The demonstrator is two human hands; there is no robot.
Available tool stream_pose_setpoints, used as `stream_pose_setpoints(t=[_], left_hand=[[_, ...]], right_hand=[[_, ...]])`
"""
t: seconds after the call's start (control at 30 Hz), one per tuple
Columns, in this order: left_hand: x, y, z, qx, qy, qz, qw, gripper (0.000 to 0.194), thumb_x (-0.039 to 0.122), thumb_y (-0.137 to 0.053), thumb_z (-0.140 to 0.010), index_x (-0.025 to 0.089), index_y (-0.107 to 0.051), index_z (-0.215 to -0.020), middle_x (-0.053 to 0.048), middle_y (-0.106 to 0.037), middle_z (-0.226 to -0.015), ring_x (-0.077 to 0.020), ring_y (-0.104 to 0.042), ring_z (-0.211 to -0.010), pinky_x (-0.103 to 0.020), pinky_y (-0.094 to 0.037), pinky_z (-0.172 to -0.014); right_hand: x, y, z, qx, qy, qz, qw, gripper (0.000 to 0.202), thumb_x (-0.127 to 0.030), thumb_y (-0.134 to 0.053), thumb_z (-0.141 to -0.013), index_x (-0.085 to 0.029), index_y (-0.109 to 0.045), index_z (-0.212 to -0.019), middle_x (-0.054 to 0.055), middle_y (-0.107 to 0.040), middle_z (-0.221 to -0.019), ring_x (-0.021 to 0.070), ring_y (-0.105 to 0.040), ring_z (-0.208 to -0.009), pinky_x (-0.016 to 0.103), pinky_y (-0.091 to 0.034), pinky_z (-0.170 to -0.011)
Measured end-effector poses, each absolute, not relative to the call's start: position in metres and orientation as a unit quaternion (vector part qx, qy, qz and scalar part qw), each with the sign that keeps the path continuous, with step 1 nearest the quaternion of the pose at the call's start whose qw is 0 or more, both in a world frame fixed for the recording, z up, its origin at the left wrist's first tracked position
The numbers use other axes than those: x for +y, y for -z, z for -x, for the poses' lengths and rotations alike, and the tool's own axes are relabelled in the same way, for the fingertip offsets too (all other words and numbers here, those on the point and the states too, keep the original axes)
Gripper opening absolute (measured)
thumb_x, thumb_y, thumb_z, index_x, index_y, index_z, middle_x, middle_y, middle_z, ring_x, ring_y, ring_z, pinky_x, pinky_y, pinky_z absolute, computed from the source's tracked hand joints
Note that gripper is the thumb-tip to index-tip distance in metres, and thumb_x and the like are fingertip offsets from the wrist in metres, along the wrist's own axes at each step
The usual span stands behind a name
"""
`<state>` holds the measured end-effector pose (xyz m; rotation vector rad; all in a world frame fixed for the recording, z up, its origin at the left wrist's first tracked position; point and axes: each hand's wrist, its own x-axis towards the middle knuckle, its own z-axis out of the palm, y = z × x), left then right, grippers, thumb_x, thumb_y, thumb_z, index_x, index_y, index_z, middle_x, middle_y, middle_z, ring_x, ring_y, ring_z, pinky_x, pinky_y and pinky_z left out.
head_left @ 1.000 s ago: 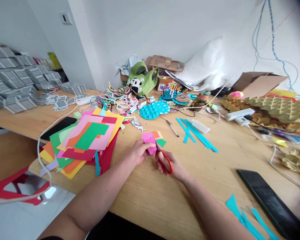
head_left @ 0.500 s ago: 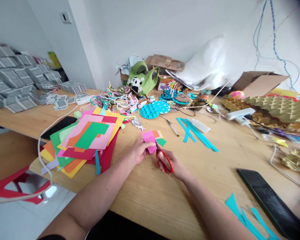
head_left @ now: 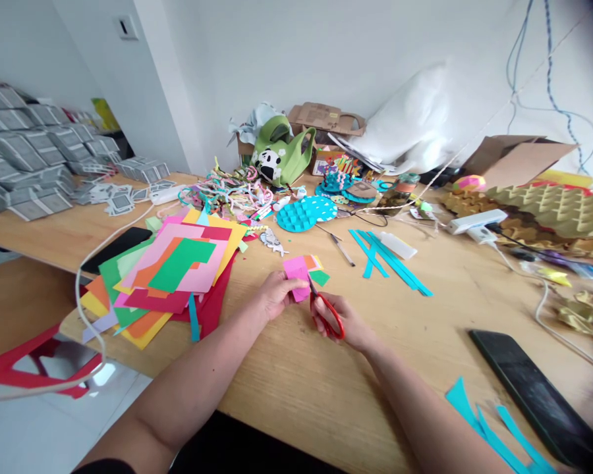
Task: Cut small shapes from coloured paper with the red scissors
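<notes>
Between thumb and fingers, my left hand [head_left: 279,295] pinches a small magenta paper [head_left: 295,270] over the middle of the table. My right hand [head_left: 337,317] is closed round the red handles of the scissors [head_left: 334,322]. Their dark blades point up and left at the paper's right edge. Just behind the paper lie a green paper piece [head_left: 320,278] and small orange and yellow pieces, partly hidden. A pile of coloured paper sheets [head_left: 188,263] lies left of my hands.
Blue strips [head_left: 395,263] and a pen [head_left: 343,250] lie behind my right hand. A dark phone [head_left: 528,388] rests at the right front beside more blue pieces. Farther back are a green bag [head_left: 289,155], tangled cords, cardboard and egg trays [head_left: 548,210]. A white cable crosses the left side.
The scissors and my right hand have shifted very slightly against the magenta paper. Both hands keep their hold, and the camera view has moved a little.
</notes>
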<state>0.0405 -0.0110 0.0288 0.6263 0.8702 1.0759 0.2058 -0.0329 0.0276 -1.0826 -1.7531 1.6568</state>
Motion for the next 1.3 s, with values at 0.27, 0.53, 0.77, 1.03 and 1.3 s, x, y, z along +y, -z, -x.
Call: stream_pose_setpoints(t=[0.27,0.53,0.77,1.03,1.3], left_hand=[[-0.012,-0.0361,-0.039,0.396,-0.479,-0.285,0.73,0.028,0.017,-0.08,-0.048,0.011,-0.062,-0.069,0.002,-0.058,-0.058,-0.0072,-0.048,-0.051,-0.021,-0.035,-0.05],[-0.0126,-0.0322,-0.0382,0.392,-0.427,-0.316,0.751,0.028,0.025,-0.076,-0.058,0.011,-0.065,-0.079,-0.003,-0.064,-0.066,-0.0122,-0.057,-0.053,-0.022,-0.041,-0.044],[-0.0114,-0.0318,-0.0392,0.418,-0.444,-0.301,0.734,0.021,0.022,-0.075,-0.057,0.011,-0.061,-0.069,0.001,-0.058,-0.058,-0.0056,-0.048,-0.044,-0.017,-0.025,-0.035],[-0.0113,-0.0306,-0.0394,0.426,-0.439,-0.315,0.726,0.022,0.025,-0.076,-0.055,0.011,-0.061,-0.065,0.0,-0.058,-0.057,-0.0057,-0.047,-0.044,-0.018,-0.024,-0.037],[-0.0126,-0.0304,-0.0404,0.424,-0.443,-0.328,0.719,0.02,0.025,-0.075,-0.056,0.011,-0.062,-0.063,0.0,-0.057,-0.055,-0.0066,-0.048,-0.045,-0.019,-0.027,-0.038]], right_hand=[[-0.0311,-0.0266,-0.2111,-0.656,-0.602,0.388,0.239,0.051,-0.066,-0.042,-0.085,-0.018,-0.045,-0.07,-0.004,-0.05,-0.045,0.0046,-0.036,-0.032,0.017,-0.027,-0.033],[-0.0317,-0.0279,-0.207,-0.646,-0.599,0.399,0.257,0.049,-0.066,-0.046,-0.083,-0.018,-0.047,-0.074,-0.004,-0.051,-0.046,0.0058,-0.038,-0.034,0.018,-0.028,-0.033],[-0.032,-0.0273,-0.2066,-0.643,-0.6,0.399,0.259,0.049,-0.066,-0.046,-0.084,-0.018,-0.046,-0.072,-0.005,-0.051,-0.046,0.0058,-0.038,-0.034,0.018,-0.028,-0.034],[-0.0319,-0.0269,-0.2064,-0.636,-0.608,0.4,0.255,0.049,-0.066,-0.046,-0.084,-0.018,-0.047,-0.076,-0.005,-0.053,-0.049,0.0056,-0.04,-0.034,0.017,-0.03,-0.032],[-0.0319,-0.0243,-0.2061,-0.635,-0.608,0.403,0.254,0.05,-0.067,-0.044,-0.083,-0.018,-0.048,-0.077,-0.004,-0.053,-0.051,0.0064,-0.041,-0.035,0.018,-0.031,-0.032]])
